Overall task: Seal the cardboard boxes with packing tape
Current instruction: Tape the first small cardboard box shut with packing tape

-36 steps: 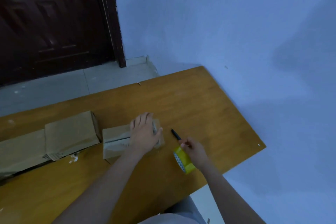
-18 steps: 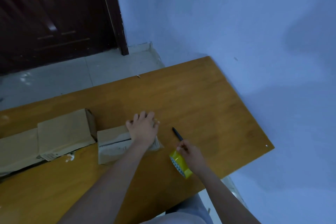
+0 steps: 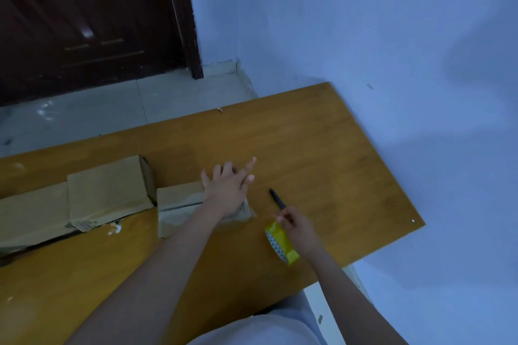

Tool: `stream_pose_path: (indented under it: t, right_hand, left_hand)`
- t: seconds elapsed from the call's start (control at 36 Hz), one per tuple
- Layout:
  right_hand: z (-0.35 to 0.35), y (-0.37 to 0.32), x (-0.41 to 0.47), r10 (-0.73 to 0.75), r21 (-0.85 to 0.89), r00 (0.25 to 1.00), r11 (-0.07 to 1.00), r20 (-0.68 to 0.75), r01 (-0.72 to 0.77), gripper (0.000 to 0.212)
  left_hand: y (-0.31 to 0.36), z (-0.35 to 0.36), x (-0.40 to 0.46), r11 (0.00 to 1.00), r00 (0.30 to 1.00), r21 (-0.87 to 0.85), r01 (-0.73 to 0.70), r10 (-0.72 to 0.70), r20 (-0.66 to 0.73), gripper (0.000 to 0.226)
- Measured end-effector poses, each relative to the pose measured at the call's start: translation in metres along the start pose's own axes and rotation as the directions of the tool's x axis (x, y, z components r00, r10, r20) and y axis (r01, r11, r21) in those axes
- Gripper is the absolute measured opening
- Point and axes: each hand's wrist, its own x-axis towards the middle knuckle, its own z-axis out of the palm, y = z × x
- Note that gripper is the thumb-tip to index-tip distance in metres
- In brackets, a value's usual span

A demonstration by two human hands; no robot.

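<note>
The small box (image 3: 179, 211) sits on the wooden table (image 3: 322, 143), right in front of the person. The left hand (image 3: 227, 190) lies flat on its right end, with the fingers spread out and reaching past the edge. The box looks light and thin, so it would probably slide if nobody held it down. Pressing on the top is a good way to keep it still. The cardboard looks a bit soft and bent, so a hard push might dent it.

The right hand (image 3: 298, 228) holds the yellow tape roll (image 3: 280, 242) just beside the box, low on the table. Its fingers curl at the top of the roll, as if pinching the loose end. I cannot tell if any tape is pulled out. Tape is sticky and floppy, so it is best held by the roll and the very tip.

A black pen (image 3: 277, 199) lies on the table close to that hand. A bigger box (image 3: 109, 190) sits to the left, touching the small one.

The bigger box has a sticker (image 3: 81, 224) at its bottom corner. The writing is too small to read. The roll has a pattern on its side, but no words I can make out.
</note>
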Motion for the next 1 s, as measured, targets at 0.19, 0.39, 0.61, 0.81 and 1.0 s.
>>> stream_pose_path:
  t: [0.19, 0.39, 0.61, 0.81, 1.0]
  right_hand:
    - [0.001, 0.004, -0.004, 0.009, -0.017, 0.999, 1.0, -0.037, -0.009, 0.024]
    - [0.001, 0.006, -0.005, 0.009, -0.043, 0.999, 0.999, -0.043, -0.01, 0.023]
    - [0.002, 0.008, -0.005, 0.012, -0.045, 0.998, 0.999, -0.055, -0.014, 0.01]
    - [0.001, 0.006, -0.013, 0.0, -0.012, 0.997, 1.0, -0.071, -0.001, 0.019]
    - [0.001, 0.004, -0.013, 0.008, 0.003, 0.998, 1.0, -0.059, -0.008, 0.021]
  left_hand:
    - [-0.008, -0.009, -0.023, 0.928, 0.915, 0.049, -0.368, 0.371, -0.159, 0.029]
    - [-0.012, 0.007, -0.038, 0.851, 0.88, 0.237, -0.469, 0.474, 0.036, 0.035]
    - [0.001, 0.028, -0.049, 0.901, 0.917, 0.227, -0.369, 0.393, -0.071, 0.019]
    - [0.016, 0.046, -0.047, 0.966, 0.936, 0.101, -0.239, 0.257, -0.242, 0.045]
    - [0.021, 0.041, -0.047, 0.982, 0.947, -0.051, -0.183, 0.162, -0.276, 0.05]
